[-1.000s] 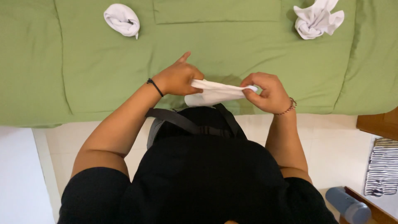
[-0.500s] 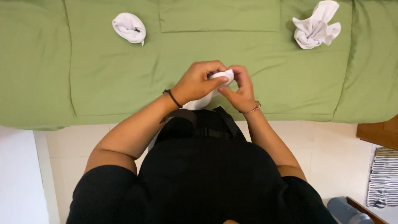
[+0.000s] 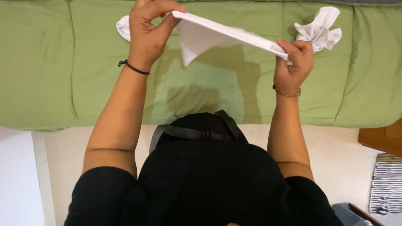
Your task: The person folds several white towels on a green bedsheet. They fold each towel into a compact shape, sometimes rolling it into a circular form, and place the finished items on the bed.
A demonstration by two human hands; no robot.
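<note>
Both hands [image 3: 153, 29] [image 3: 293, 58] pinch white cloth [image 3: 217, 35] taut above green bedding [image 3: 50, 62].

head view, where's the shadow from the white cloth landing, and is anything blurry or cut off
Head view: the stretched white cloth and both arms throw a soft dark shadow on the green bedcover right beneath them; light is even, with no glare; the left hand is clipped by the top edge; the right hand and cloth look sharp.

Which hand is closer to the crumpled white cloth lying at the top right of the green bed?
The right hand. It is just left of the crumpled cloth, gripping one end of the stretched white cloth. The left hand grips the other end, far to the left.
</note>
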